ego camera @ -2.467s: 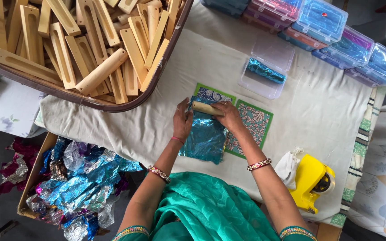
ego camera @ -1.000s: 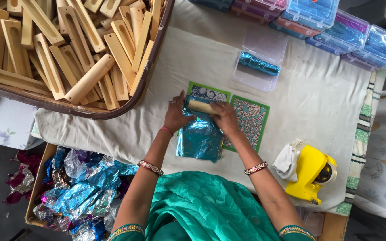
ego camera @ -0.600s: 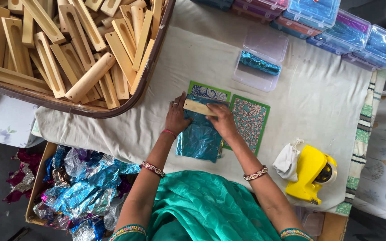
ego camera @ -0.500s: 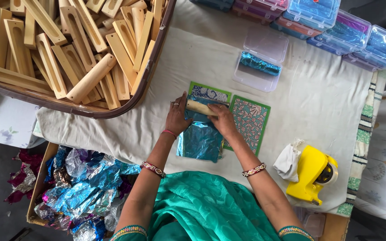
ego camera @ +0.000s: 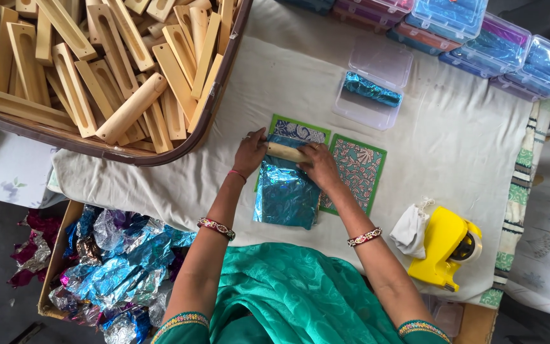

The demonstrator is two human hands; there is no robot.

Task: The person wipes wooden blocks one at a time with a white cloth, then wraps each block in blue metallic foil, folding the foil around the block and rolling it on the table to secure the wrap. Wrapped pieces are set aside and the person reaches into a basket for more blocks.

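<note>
Pressing wooden roller [ego camera: 286,152] at both ends: left hand [ego camera: 251,151] fingers curled over left end, right hand [ego camera: 318,164] gripping right end. Roller lies crosswise on top edge of blue foil sheet [ego camera: 286,196]. Foil covers green patterned card [ego camera: 298,130]; second green patterned card [ego camera: 355,171] just beside, under right hand. All on white cloth-covered table [ego camera: 453,140]. Clear plastic box [ego camera: 377,70] holding foil-wrapped roll [ego camera: 372,88] beyond cards. Basket of wooden pieces [ego camera: 103,70] at upper left. Yellow tape dispenser [ego camera: 444,248] at right. Carton of crumpled foil [ego camera: 109,267] below table edge.
</note>
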